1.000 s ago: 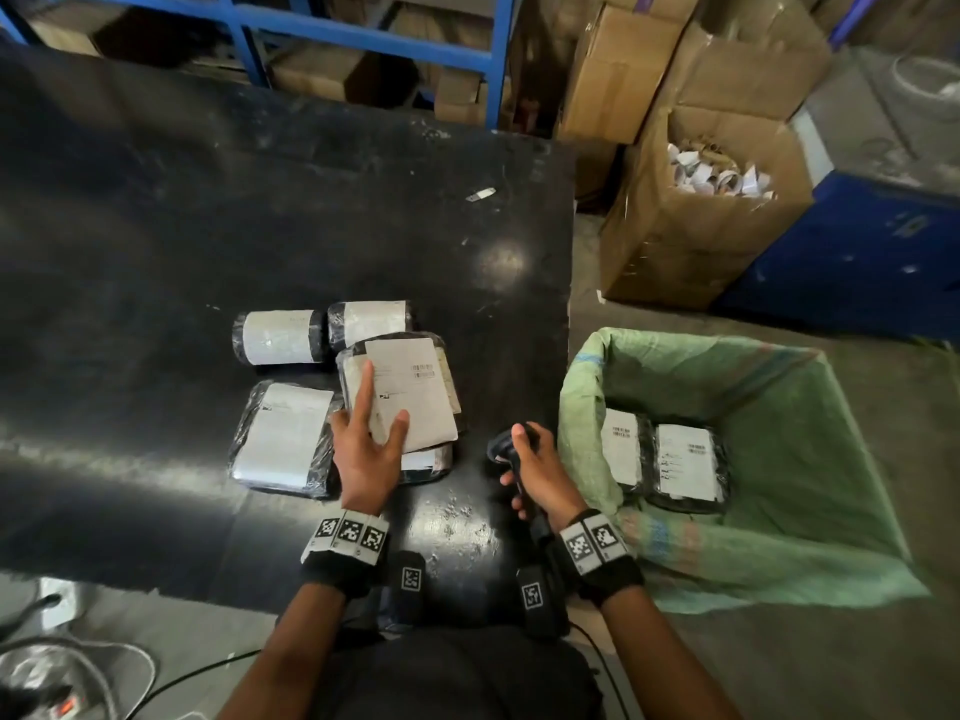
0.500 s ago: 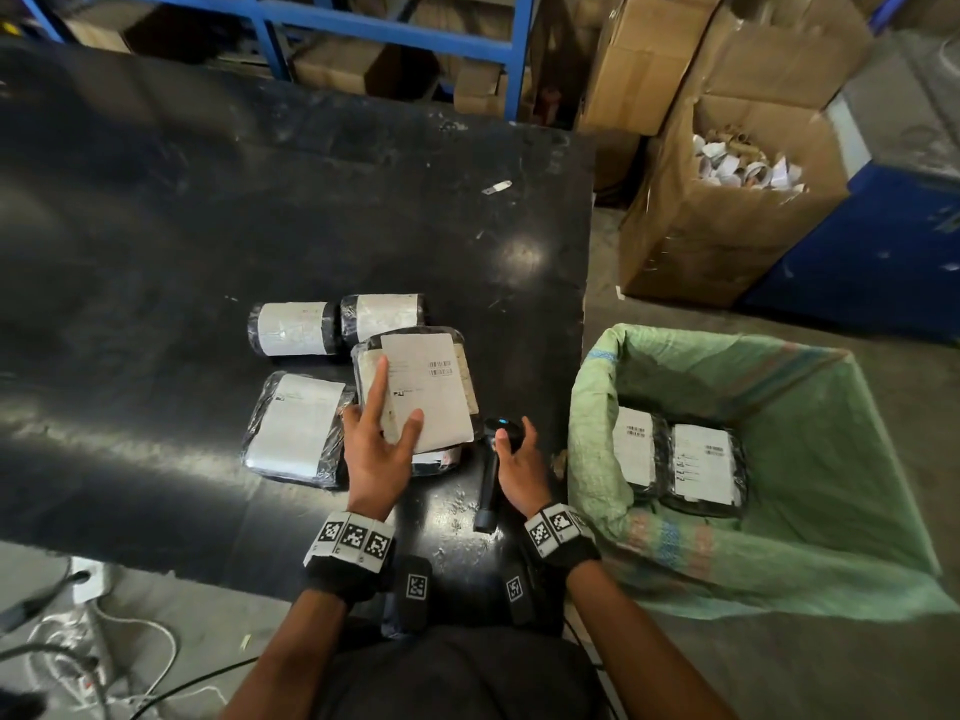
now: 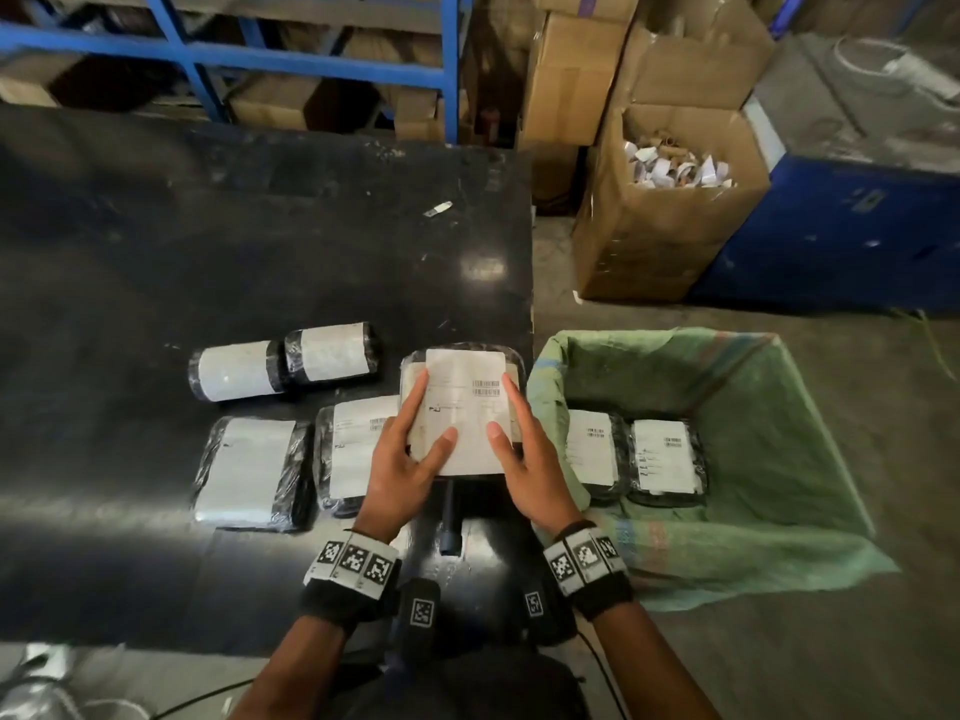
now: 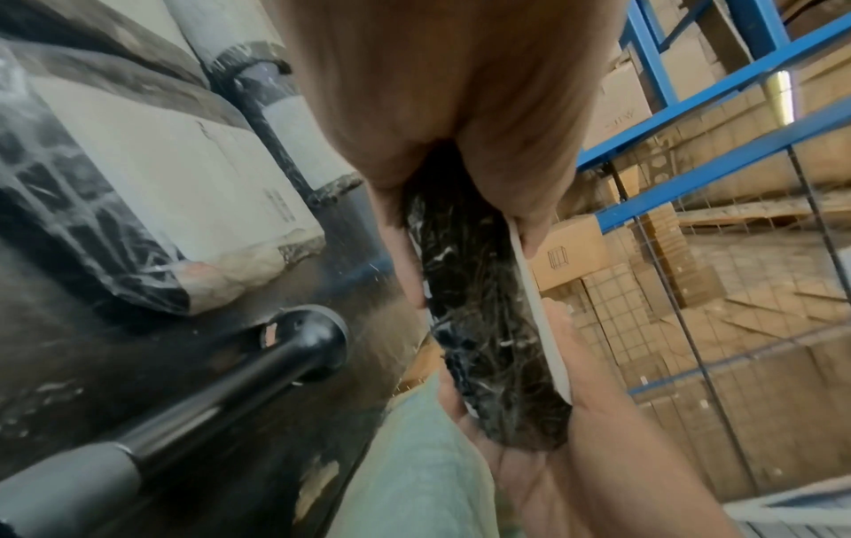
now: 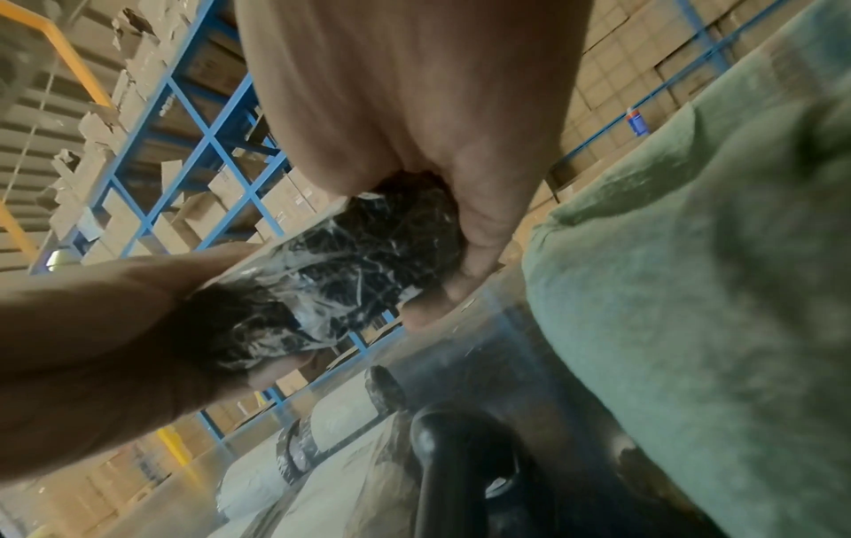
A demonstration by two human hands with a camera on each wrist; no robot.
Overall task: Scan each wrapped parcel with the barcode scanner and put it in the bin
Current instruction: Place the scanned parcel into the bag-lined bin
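Note:
Both hands hold one flat black-wrapped parcel (image 3: 464, 402) with a white barcode label, lifted above the table's right edge. My left hand (image 3: 410, 449) grips its left side, thumb on the label; my right hand (image 3: 524, 449) grips its right side. The wrist views show the parcel (image 4: 483, 327) (image 5: 350, 262) pinched between thumb and fingers of each hand. The black barcode scanner (image 3: 450, 517) lies on the table under the parcel, also seen as the scanner (image 4: 193, 396). The green sack-lined bin (image 3: 779, 407) stands right of the table with two parcels (image 3: 665, 454) inside.
On the black table (image 3: 156, 252) lie two flat parcels (image 3: 249, 470) (image 3: 358, 444) and two rolled ones (image 3: 236, 368) (image 3: 332, 353). An open cardboard box (image 3: 670, 220) of paper scraps and a blue unit (image 3: 857, 226) stand beyond the bin. Blue shelving (image 3: 208, 54) runs behind the table.
My right hand put the scanner down on the table and took the parcel's right side. Both hands lifted the parcel off the one beneath and carried it right, toward the bin.

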